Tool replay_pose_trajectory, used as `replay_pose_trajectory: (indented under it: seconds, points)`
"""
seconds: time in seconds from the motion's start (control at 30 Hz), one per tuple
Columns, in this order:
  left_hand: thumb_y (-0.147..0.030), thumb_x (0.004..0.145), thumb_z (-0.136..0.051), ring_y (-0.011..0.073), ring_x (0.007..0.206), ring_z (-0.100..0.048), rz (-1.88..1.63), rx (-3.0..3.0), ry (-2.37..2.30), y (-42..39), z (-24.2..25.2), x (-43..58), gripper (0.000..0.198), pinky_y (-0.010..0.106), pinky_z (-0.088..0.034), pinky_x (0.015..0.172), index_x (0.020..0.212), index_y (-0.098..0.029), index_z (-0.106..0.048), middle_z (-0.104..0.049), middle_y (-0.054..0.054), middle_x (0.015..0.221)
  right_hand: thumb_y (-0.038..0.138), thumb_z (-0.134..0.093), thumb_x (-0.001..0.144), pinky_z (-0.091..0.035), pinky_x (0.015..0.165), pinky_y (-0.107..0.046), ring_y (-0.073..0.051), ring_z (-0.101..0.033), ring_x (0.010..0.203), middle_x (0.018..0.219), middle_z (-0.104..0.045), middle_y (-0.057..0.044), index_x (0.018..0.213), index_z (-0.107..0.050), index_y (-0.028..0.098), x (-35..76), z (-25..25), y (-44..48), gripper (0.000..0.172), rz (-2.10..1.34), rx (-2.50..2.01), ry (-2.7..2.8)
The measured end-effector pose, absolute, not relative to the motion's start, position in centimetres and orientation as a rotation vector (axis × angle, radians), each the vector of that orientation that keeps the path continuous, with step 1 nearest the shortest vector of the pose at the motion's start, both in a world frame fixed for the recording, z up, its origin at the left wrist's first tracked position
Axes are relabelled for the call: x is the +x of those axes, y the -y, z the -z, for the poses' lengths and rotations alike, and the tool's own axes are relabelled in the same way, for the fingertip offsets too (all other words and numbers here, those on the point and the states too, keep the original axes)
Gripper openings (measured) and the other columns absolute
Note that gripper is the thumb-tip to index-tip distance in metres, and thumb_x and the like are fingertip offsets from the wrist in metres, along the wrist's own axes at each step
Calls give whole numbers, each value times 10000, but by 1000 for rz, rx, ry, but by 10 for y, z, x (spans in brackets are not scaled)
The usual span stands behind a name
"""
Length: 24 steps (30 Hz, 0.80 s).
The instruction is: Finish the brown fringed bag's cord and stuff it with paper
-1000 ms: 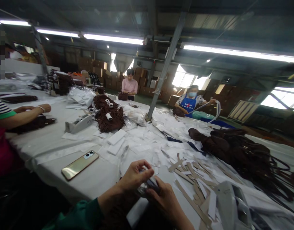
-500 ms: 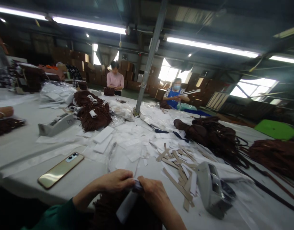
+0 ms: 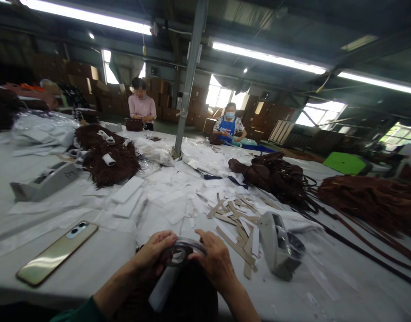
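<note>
Left hand (image 3: pixel 154 256), right hand (image 3: pixel 214 261) now wider apart, strap (image 3: pixel 188 242) between.

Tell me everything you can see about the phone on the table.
The phone is gold, with a glossy back that mirrors the lights. It lies flat, back up, with a two-lens camera bump at its far end. It sits slanted on the white table cover, left of the left hand. Nothing touches it but the cover.

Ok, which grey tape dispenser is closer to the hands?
The dispenser just right of the right hand, by the tan strips; the other dispenser stands far left.
</note>
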<state>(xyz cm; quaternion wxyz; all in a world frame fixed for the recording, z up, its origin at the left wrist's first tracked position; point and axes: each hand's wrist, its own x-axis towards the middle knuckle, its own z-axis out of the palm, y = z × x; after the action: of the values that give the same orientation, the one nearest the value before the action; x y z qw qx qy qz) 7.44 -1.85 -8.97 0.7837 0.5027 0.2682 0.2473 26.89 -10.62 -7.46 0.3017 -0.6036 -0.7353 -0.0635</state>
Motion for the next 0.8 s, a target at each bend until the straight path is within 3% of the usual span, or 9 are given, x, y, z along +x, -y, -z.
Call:
replay_pose_trajectory:
  seconds: [0.07, 0.17, 0.27, 0.47, 0.7, 0.8]
  points:
    - [-531, 777, -635, 51, 324, -286, -609, 986, -631, 13, 94, 73, 378, 145, -220, 269, 704, -183, -507, -423, -71, 465, 602, -324, 929, -501, 782, -329, -218, -638, 891, 975, -668, -93, 1248, -502, 162, 297, 82, 109, 572, 197, -1685, 1735]
    - [-510, 747, -678, 64, 366, -343, -660, 877, -697, 8, 102, 71, 380, 120, -229, 268, 675, -171, -522, -386, -71, 439, 437, -316, 981, -494, 863, -330, -218, -621, 1001, 1104, -648, -112, 1204, -546, 162, 347, 104, 114, 423, 216, -1986, 1476]
    - [-522, 732, -686, 64, 366, -352, -673, 826, -740, 6, 111, 74, 398, 114, -225, 264, 665, -161, -534, -383, -70, 426, 320, -338, 963, -465, 920, -352, -243, -601, 1046, 1141, -633, -145, 1170, -584, 115, 387, 132, 119, 381, 262, -2315, 1402]
    - [-563, 731, -667, 59, 346, -329, -676, 869, -807, 11, 128, 78, 430, 122, -240, 259, 660, -161, -533, -400, -68, 423, 240, -508, 873, -470, 738, -390, -310, -617, 874, 939, -662, -143, 1069, -671, 152, 402, 174, 130, 269, 267, -2533, 1343]
    - [-553, 719, -684, 59, 383, -333, -741, 810, -829, 14, 149, 78, 445, 110, -239, 273, 628, -172, -474, -364, -74, 445, 251, -454, 927, -434, 779, -334, -255, -607, 898, 934, -644, -117, 1115, -648, 141, 397, 187, 135, 292, 263, -2492, 1326]
    - [-559, 716, -686, 56, 385, -328, -765, 801, -838, 16, 151, 80, 449, 107, -243, 276, 637, -168, -481, -374, -72, 448, 251, -416, 945, -409, 755, -357, -259, -604, 862, 894, -646, -110, 1011, -675, 151, 395, 187, 137, 285, 271, -2470, 1341]
